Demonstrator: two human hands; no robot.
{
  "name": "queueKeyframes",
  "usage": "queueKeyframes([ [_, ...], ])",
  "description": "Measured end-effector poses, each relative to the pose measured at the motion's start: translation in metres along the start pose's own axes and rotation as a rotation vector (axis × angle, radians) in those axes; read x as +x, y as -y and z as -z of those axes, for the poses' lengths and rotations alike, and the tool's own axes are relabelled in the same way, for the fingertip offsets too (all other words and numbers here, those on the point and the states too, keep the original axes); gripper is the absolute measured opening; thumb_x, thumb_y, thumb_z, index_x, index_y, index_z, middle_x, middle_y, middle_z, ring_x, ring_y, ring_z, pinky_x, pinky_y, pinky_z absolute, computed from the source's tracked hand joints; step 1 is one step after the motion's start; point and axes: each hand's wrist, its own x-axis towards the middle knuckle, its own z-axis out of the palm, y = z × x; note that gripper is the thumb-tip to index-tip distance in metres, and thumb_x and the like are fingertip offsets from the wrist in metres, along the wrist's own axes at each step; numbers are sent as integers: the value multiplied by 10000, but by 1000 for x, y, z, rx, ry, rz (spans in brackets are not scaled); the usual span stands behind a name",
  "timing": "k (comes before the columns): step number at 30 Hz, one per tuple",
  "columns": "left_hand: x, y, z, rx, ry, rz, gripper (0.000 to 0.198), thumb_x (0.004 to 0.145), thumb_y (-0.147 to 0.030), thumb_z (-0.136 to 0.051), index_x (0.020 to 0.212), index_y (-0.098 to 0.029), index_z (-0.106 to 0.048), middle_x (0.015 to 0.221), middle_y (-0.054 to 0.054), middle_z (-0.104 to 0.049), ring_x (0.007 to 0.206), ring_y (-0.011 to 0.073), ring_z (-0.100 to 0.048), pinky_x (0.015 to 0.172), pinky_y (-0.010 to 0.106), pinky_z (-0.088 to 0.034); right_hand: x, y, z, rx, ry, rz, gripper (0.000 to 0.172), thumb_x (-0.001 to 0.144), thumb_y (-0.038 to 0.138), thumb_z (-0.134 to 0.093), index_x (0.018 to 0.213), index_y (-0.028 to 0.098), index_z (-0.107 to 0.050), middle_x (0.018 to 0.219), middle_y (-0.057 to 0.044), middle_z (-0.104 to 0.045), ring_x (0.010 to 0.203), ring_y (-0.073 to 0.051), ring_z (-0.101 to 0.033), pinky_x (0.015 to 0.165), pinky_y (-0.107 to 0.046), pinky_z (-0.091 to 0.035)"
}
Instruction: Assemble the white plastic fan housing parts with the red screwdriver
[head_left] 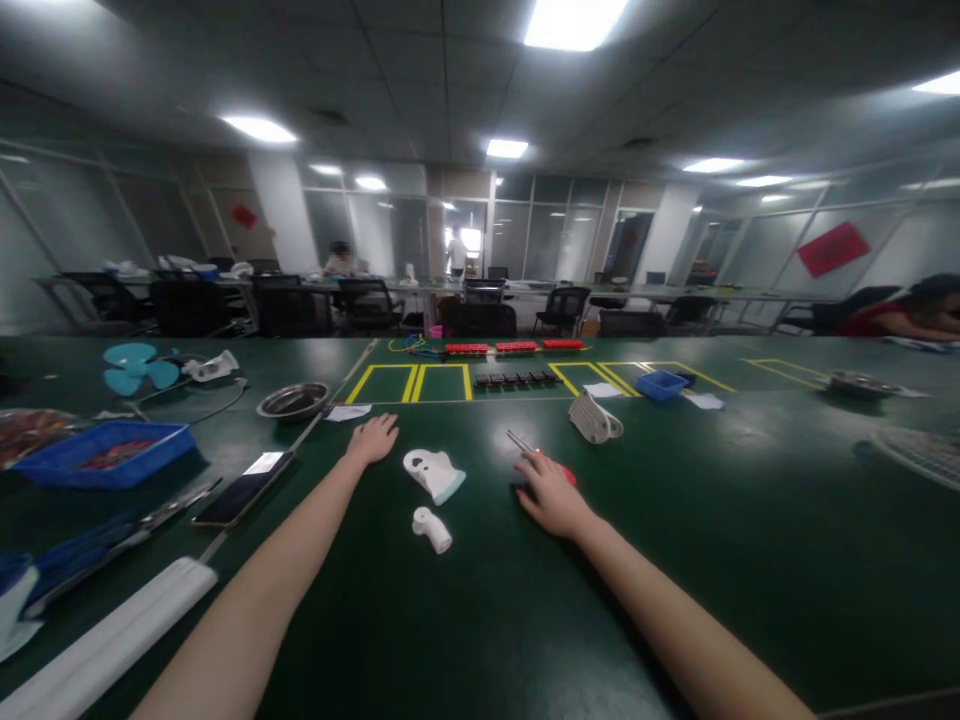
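Note:
My left hand (372, 440) lies on the green table (480, 610), fingers stretched forward and nothing seen in it. My right hand (553, 492) rests over a tool with a red handle (569, 475) and thin metal tips (520, 440); the palm hides part of it, and whether the fingers grip it is unclear. Between the hands lies a white shell part with a pale blue edge (436, 474). Nearer to me is a small white tubular part (432, 530). Beyond my right hand stands a whitish perforated part (594, 419).
On the left are a blue tray (171, 440), a phone (244, 490), a metal bowl (293, 400), a blue fan (140, 369) and a long white bar (112, 640). Red blocks (515, 347), black pieces (517, 380) and a small blue bin (661, 385) sit farther back. A person (911, 315) is at right.

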Motion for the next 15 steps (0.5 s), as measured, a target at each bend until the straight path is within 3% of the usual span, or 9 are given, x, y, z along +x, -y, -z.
queueKeyframes([
  [5,-22,-1,-6,-5,22,-122,508,947,-392,-321,1431,-270,-416,1521,38,-371,1388,243,-357,1131,442,-275,1,-2,-3,22,27,17,432,895,329,-514,1307,202,-485,1396,-147,-436,1294,-280,-425,1062,-463,-364],
  [10,-78,-5,2,-57,-7,-290,493,940,-348,-352,1416,-267,-447,1479,15,-439,1351,216,-413,1130,409,-307,3,-2,-4,27,22,26,386,901,350,-508,1261,213,-532,1363,-130,-474,1258,-272,-449,1043,-453,-374],
  [13,-110,-9,8,-161,-26,-354,450,923,-315,-382,1343,-272,-535,1387,0,-546,1286,196,-484,1103,374,-359,4,2,1,28,-5,59,265,942,368,-446,1073,218,-622,1201,-106,-577,1117,-234,-528,982,-378,-414],
  [15,-123,-12,11,-218,-22,-359,410,906,-296,-405,1264,-271,-603,1306,-3,-609,1222,196,-534,1069,371,-399,4,7,6,7,-47,32,295,968,363,-384,928,206,-631,1033,-103,-620,995,-220,-557,932,-344,-425],
])
